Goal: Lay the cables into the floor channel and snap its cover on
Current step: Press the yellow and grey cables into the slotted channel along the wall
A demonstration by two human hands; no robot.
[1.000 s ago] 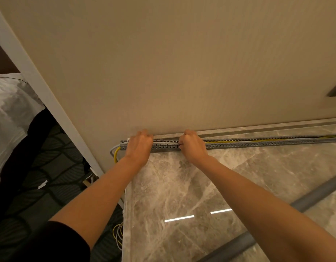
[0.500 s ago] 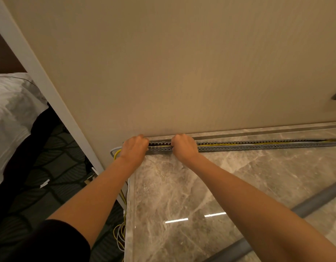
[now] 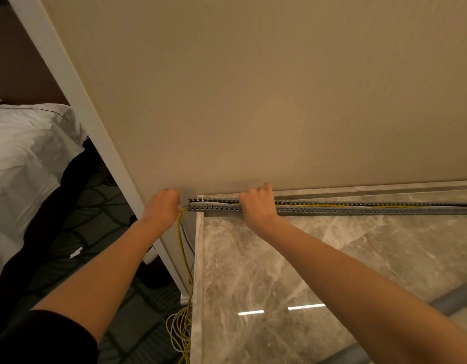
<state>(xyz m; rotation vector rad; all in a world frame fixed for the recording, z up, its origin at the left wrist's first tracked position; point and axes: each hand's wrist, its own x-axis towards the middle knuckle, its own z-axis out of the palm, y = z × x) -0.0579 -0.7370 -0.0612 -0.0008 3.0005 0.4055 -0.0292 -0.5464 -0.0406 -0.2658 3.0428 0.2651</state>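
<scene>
A grey slotted floor channel [image 3: 358,210] runs along the foot of the beige wall, from its left end to the right frame edge. Yellow and pale cables [image 3: 332,205] lie inside it. At the channel's left end my left hand [image 3: 162,206] is closed on the yellow cable [image 3: 183,248], which drops down past the floor's edge to a loose coil [image 3: 178,332]. My right hand [image 3: 258,206] rests curled over the channel a short way to the right, pressing on it. The long grey cover [image 3: 447,304] lies loose on the marble floor at lower right.
The beige wall [image 3: 253,101] stands right behind the channel. A white door frame [image 3: 77,101] slants down the left. Beyond it are dark patterned carpet [image 3: 69,232] and a bed with white linen [image 3: 22,153]. Glossy marble floor [image 3: 279,258] spreads in front.
My left hand has slid off the channel's left end and now holds the yellow cable there. My right hand has shifted slightly right along the channel. The view has moved, showing more of the hanging cables.
</scene>
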